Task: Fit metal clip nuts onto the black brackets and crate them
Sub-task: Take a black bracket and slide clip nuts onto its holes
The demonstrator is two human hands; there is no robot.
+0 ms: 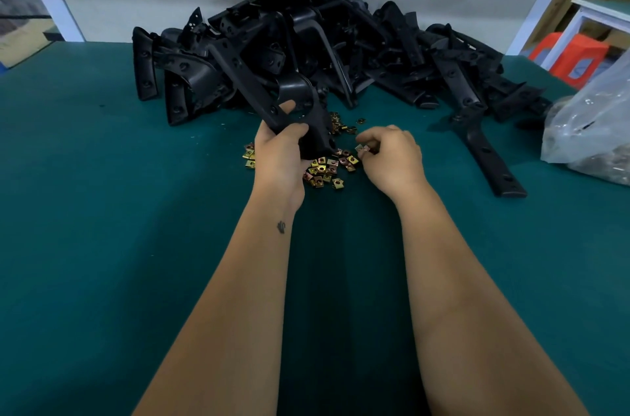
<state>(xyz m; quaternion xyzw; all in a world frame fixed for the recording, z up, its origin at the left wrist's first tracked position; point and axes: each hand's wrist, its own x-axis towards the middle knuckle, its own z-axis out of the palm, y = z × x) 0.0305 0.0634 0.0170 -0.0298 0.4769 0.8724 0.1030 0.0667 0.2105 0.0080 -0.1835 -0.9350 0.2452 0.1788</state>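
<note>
Bracket [308,115]: stiff, light, gripped mid-arm in left hand [279,149]; right hand [392,156] pinches small slippery clip nut [361,148] beside it.

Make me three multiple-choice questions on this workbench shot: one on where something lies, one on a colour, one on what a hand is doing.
1. Where does the clear plastic bag lie?
A. right edge of the table
B. left edge
C. on the bracket pile

2. What colour is the table mat?
A. red
B. teal green
C. white

3. What is the right hand doing?
A. lying flat and empty
B. pinching a clip nut
C. gripping a bracket

Answers:
1 A, it sits at the frame's right.
2 B, teal all round the arms.
3 B, the nut shows at its fingertips.
</note>
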